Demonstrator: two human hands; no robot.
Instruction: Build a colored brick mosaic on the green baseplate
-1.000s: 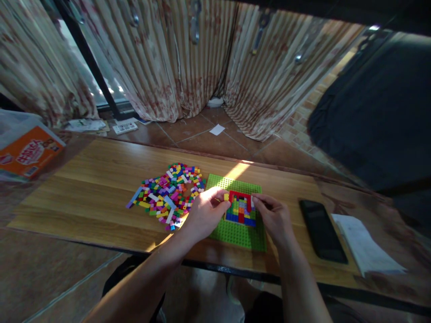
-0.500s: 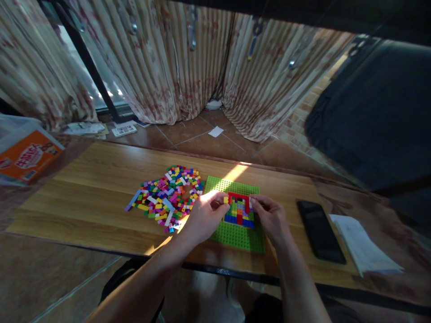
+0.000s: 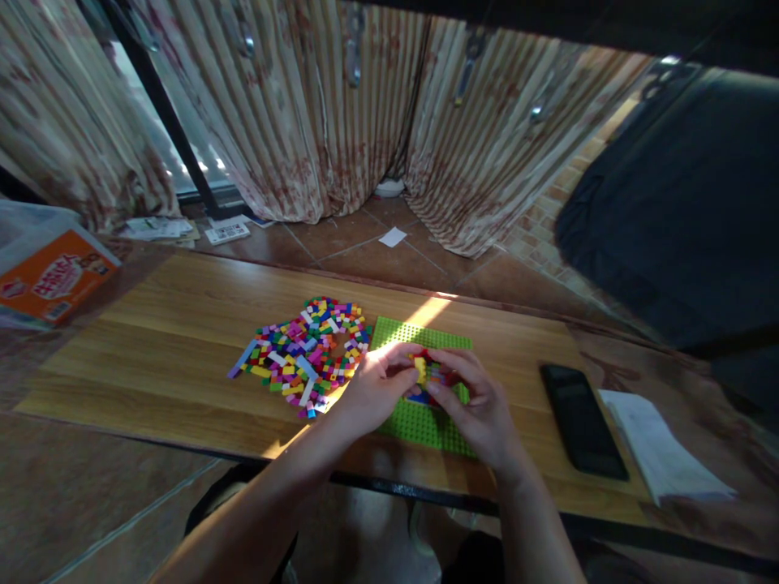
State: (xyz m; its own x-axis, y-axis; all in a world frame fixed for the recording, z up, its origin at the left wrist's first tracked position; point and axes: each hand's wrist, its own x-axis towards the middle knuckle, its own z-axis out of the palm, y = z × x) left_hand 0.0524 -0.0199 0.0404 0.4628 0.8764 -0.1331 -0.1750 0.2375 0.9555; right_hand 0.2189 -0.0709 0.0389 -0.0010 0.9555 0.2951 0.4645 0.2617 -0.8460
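Note:
My left hand (image 3: 385, 383) pinches a yellow toy brick (image 3: 420, 369) between thumb and fingers. It is over the left side of a multicoloured brick build (image 3: 419, 397), which sits on a green studded baseplate (image 3: 419, 428). From the right, my right hand (image 3: 478, 397) reaches over the same build with thumb and forefinger curved apart. Its fingertips are close to the yellow brick; whether they touch it or hold a small piece I cannot make out. Both hands cover most of the build, leaving some blue and red bricks showing.
A heap of loose bricks (image 3: 304, 357) lies left of the baseplate on the wooden table (image 3: 152, 349). To the right are a black phone (image 3: 583, 422) and white papers (image 3: 663, 446). A clear box with an orange label (image 3: 58, 276) stands at the far left.
My right hand has moved left from the build's right edge to over its middle, near the yellow brick. My left hand keeps its pinch on the brick, shifted slightly right.

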